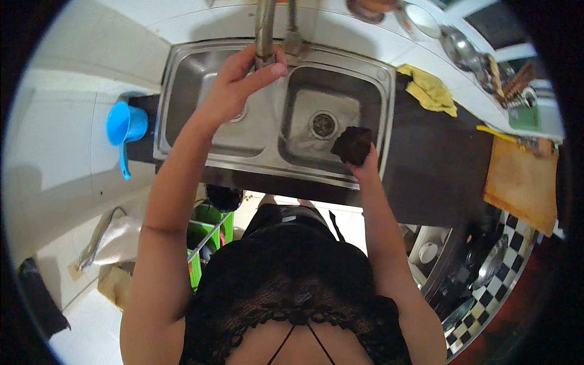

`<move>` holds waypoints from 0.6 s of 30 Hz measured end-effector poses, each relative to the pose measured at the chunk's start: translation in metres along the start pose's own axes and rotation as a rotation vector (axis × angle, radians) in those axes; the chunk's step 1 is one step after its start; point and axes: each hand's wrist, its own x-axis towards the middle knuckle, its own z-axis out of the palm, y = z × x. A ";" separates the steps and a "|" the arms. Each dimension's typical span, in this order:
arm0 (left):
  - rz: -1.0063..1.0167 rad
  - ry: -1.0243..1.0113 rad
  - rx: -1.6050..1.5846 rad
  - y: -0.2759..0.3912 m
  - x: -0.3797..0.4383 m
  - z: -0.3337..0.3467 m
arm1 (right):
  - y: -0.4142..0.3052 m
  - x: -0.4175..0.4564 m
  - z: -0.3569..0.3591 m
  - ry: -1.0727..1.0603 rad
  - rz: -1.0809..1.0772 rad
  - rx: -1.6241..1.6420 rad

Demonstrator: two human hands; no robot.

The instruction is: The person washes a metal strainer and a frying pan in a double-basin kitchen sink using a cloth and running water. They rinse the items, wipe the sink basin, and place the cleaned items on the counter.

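My left hand [246, 77] is wrapped around the lower end of a metal faucet spout [265, 27], above the divider of a stainless-steel double sink [273, 137]. Over the near right corner of the right basin [303, 148], my right hand [366, 166] grips a bunched dark cloth or scrubber [353, 145]; its exact kind cannot be made out. A round drain [323, 125] shows in that basin, left of the dark bundle. The left basin [187, 86] lies partly behind my left arm.
A blue dipper [127, 122] stands left of the sink. A yellow cloth [428, 89] lies to the right on the dark countertop [433, 159], and a wooden cutting board [520, 180] is farther right. Ladles and bowls [458, 45] line the back wall. Below stands a green crate [196, 228].
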 end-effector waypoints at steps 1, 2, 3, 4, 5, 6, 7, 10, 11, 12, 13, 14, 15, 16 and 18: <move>0.006 0.019 0.008 0.002 -0.003 -0.010 | -0.001 -0.005 0.007 0.004 -0.024 -0.030; 0.012 0.036 0.015 0.004 -0.006 -0.019 | 0.003 0.014 -0.004 -0.147 -0.026 0.020; 0.019 0.055 0.024 0.004 -0.009 -0.028 | 0.007 0.015 0.004 -0.222 -0.029 0.055; 0.047 0.087 0.063 0.001 -0.012 -0.038 | 0.012 0.015 0.010 -0.295 -0.031 0.092; 0.071 0.106 0.055 -0.003 -0.014 -0.048 | 0.018 0.015 0.018 -0.368 -0.032 0.131; 0.100 0.122 0.041 -0.006 -0.013 -0.058 | 0.023 0.016 0.027 -0.505 -0.072 0.134; 0.124 0.141 0.034 -0.010 -0.012 -0.071 | 0.029 0.005 0.051 -0.543 -0.031 0.117; 0.118 0.146 0.043 -0.016 -0.002 -0.101 | 0.044 -0.014 0.108 -0.810 0.084 0.132; 0.091 0.147 0.036 -0.014 0.002 -0.109 | 0.053 -0.012 0.126 -0.750 0.080 0.087; 0.162 0.148 0.138 -0.024 0.007 -0.122 | 0.064 -0.008 0.146 -0.694 0.076 0.044; 0.153 0.145 0.165 -0.028 0.011 -0.130 | 0.074 -0.007 0.167 -0.630 0.065 0.000; 0.143 0.142 0.191 -0.032 0.015 -0.136 | 0.083 -0.006 0.187 -0.632 0.087 -0.030; 0.130 0.142 0.224 -0.035 0.018 -0.142 | 0.092 -0.008 0.212 -0.639 0.115 -0.060; 0.062 0.299 0.276 -0.031 0.010 -0.133 | 0.100 -0.006 0.232 -0.643 0.139 -0.090; 0.111 0.430 0.138 -0.055 -0.003 -0.138 | 0.120 0.018 0.262 -0.527 0.053 -0.188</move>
